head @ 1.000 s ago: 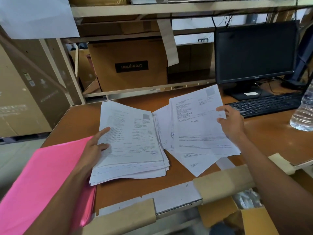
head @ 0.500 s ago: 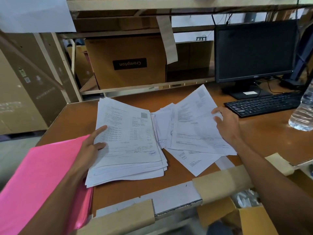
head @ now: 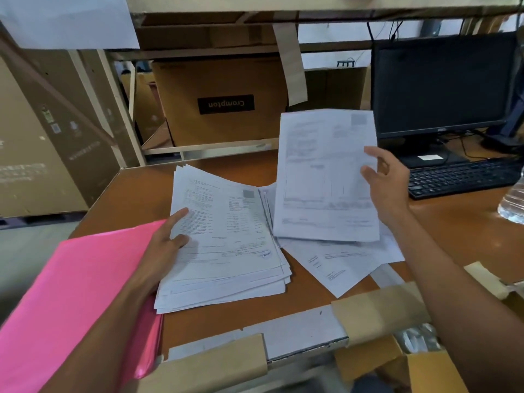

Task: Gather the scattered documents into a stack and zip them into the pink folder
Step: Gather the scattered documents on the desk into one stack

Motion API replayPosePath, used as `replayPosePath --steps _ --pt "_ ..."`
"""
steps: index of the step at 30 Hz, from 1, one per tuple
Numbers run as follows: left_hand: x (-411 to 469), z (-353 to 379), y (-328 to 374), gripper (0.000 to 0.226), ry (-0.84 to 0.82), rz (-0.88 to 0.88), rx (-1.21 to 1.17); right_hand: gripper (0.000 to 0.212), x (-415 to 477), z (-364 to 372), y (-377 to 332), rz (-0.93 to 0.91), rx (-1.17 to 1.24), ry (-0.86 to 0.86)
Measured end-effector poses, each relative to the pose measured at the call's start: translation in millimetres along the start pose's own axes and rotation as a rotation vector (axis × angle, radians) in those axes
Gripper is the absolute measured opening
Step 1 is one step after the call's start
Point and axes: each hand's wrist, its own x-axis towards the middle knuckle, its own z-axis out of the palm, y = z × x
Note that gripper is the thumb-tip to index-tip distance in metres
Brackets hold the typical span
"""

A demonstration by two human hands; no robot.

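On the brown, smooth counter (head: 453, 236), the thick stack of documents (head: 226, 245) lay a little toward 7 o'clock from the middle, its white printed pages fanned unevenly at the lower edges. The left hand (head: 167, 245) rested on the stack's left border, with the index finger straight and the thumb flat on the top page, pressing and not gripping. The pink folder (head: 85, 293), glossy and flat like thin plastic, lay at 8 o'clock, partly under the left forearm and touching the stack's left side.

At 1 o'clock the right hand (head: 388, 182) pinched the right edge of a rectangular white sheet (head: 326, 177) and held it lifted and nearly upright above the counter. It was perhaps more than one page; the blur did not let me tell. Below it, at 5 o'clock, several loose sheets (head: 340, 262) lay crossed over each other, just beside the stack.

A black keyboard (head: 465, 177) was at 3 o'clock and a dark monitor (head: 442, 83) at 2 o'clock. A clear plastic bottle (head: 513, 205) stood at the right border. A brown cardboard box (head: 221, 100) sat on the shelf at 12 o'clock.
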Motion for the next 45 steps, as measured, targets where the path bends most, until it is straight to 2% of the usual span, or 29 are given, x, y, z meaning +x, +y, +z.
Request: replayPosePath --steps 3,5,8,10,12,17,20,23,26,29,32,35,40,42,44,45 --pt "0 1 -1 0.058 -0.006 -0.004 0.011 0.035 4 15 -17 0.184 0.332 -0.007" --pt "0 1 -1 0.057 -0.007 -0.015 0.009 0.036 -1 32 -19 0.299 0.36 -0.063" --pt "-1 3 3 0.055 0.012 -0.03 -0.006 0.043 -17 65 -5 0.333 0.05 -0.22" --pt "-6 5 9 0.049 0.036 -0.053 -0.116 0.042 -36 89 2 0.233 -0.232 -0.335" --pt "-13 9 18 0.047 0.052 -0.038 -0.169 0.042 -57 113 2 0.139 -0.4 -0.397" --pt "-16 11 20 0.038 0.006 -0.025 -0.235 0.045 -94 155 -7 0.119 -0.458 -0.481" --pt "-9 2 13 0.07 -0.036 0.021 -0.137 0.046 -104 166 -10 0.115 -0.49 -0.554" --pt "-3 1 5 0.069 -0.063 0.021 -0.006 0.045 -101 165 -5 0.081 -0.498 -0.632" --pt "0 0 -2 0.058 -0.06 -0.02 -0.001 0.04 -79 149 3 0.106 -0.499 -0.504" --pt "2 0 -4 0.057 -0.028 -0.042 -0.039 0.044 -51 119 23 0.104 -0.891 -0.329" --pt "1 1 0 0.058 0.002 -0.031 -0.086 0.064 -39 96 38 0.228 -1.13 -0.364" --pt "0 1 2 0.058 0.02 -0.029 -0.1 0.065 -39 93 40 0.207 -1.056 -0.39" --pt "-1 1 3 0.059 0.026 -0.031 -0.066 0.047 -36 94 30 0.243 -0.84 -0.399" --pt "-3 1 3 0.058 0.032 -0.031 -0.06 0.032 -39 91 24 0.123 -0.973 -0.503" --pt "-4 1 5 0.058 0.034 -0.029 -0.055 0.043 -46 83 21 -0.007 -1.128 -0.727" --pt "-4 1 5 0.058 0.036 -0.032 -0.055 0.049 -50 76 18 -0.006 -1.17 -0.822"
